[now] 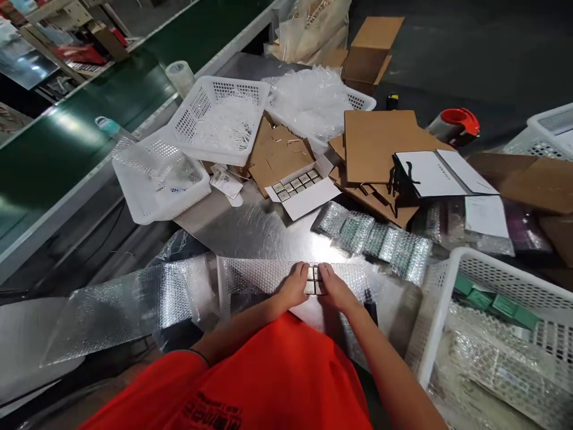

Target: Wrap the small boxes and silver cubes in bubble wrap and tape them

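Between my two hands, several small white boxes with dark edges [315,280] are pressed together in a block. My left hand [294,286] grips the block's left side and my right hand [335,288] its right side, both with fingers closed on it. Beneath them a sheet of bubble wrap [255,276] is spread over the table's near edge. Beyond the hands, an open white carton [308,200] holds rows of similar small boxes. Bubble-wrapped green packs [373,239] lie in a row right of that carton.
White plastic baskets stand at the left [143,200], at the back [188,134] and at the near right [456,269]. Flattened cardboard [380,143], a white paper bag [430,173] and a red tape dispenser [465,125] are at the right. A green conveyor belt [67,128] runs along the left.
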Tool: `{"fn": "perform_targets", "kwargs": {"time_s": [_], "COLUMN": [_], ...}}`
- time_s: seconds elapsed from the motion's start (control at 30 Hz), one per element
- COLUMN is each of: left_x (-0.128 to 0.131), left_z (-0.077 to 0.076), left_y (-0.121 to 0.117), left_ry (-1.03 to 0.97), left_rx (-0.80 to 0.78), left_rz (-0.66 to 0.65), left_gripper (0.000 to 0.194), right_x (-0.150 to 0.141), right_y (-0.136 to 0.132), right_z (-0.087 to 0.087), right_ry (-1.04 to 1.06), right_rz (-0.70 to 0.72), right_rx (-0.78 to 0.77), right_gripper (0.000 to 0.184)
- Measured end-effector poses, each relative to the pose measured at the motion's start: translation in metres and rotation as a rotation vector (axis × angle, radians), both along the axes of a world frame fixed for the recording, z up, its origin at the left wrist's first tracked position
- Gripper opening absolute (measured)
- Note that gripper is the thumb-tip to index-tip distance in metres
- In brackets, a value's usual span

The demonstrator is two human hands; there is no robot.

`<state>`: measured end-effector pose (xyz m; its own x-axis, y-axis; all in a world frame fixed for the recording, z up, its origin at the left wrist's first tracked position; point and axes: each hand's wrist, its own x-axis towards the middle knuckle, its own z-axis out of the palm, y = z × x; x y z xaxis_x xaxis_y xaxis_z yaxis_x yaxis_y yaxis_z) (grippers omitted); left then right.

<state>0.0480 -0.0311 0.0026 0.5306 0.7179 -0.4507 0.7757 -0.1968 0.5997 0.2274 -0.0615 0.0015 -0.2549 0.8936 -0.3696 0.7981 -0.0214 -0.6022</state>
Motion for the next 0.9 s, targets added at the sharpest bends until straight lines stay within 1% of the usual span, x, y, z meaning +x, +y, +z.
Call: {"fn": "perform_targets", "kwargs": {"time_s": [0.1, 0.23, 0.3, 0.4, 0.5, 0.6, 0.67, 0.7, 0.73, 0.77, 0.8, 0.83, 0.87, 0.9], "left_x": [0.001, 0.003, 0.004, 0.006, 0.007, 0.007, 0.008, 0.008, 0.008, 0.008, 0.008, 0.008, 0.008, 0.009], "left_z": [0.001, 0.004, 0.005, 0.005, 0.004, 0.004, 0.003, 0.002, 0.002, 0.001, 0.0, -0.001, -0.002, -0.003], "left_y": [0.0, 0.0, 0.001, 0.003, 0.004, 0.004, 0.004, 0.003, 0.003, 0.003, 0.003, 0.003, 0.003, 0.003], "left_ry": [0.001, 0.011, 0.022, 0.011, 0.007, 0.031, 0.055, 0.062, 0.068, 0.07, 0.07, 0.069, 0.065, 0.063], "left_rx": [0.008, 0.036, 0.06, 0.086, 0.088, 0.09, 0.091, 0.09, 0.089, 0.087, 0.086, 0.084, 0.081, 0.079], "left_rz": [0.0, -0.012, -0.04, -0.099, -0.126, -0.131, -0.129, -0.129, -0.128, -0.126, -0.125, -0.125, -0.127, -0.127], "left_gripper": [0.093, 0.109, 0.112, 0.105, 0.098, 0.095, 0.094, 0.093, 0.091, 0.09, 0.09, 0.091, 0.091, 0.092], "right_x": [-0.001, -0.001, -0.001, -0.004, -0.008, -0.006, 0.002, 0.009, 0.017, 0.025, 0.032, 0.039, 0.044, 0.048], "right_y": [0.003, 0.005, 0.006, 0.006, 0.006, 0.001, -0.006, -0.01, -0.014, -0.018, -0.021, -0.023, -0.024, -0.024], "right_z": [0.0, 0.001, 0.002, 0.004, 0.007, 0.012, 0.018, 0.022, 0.026, 0.029, 0.031, 0.033, 0.034, 0.034], "right_ry": [-0.013, -0.034, -0.043, -0.05, -0.05, -0.037, -0.034, -0.062, -0.124, -0.219, -0.336, -0.452, -0.547, -0.609], "right_rz": [0.015, 0.035, 0.045, 0.062, 0.046, 0.015, -0.081, -0.177, -0.307, -0.453, -0.588, -0.69, -0.751, -0.776], "right_rx": [-0.014, -0.019, -0.013, -0.026, -0.042, -0.053, -0.022, 0.008, 0.039, 0.058, 0.054, 0.024, -0.023, -0.072], "right_gripper": [0.089, 0.084, 0.081, 0.078, 0.077, 0.084, 0.09, 0.089, 0.082, 0.07, 0.059, 0.051, 0.047, 0.045]}}
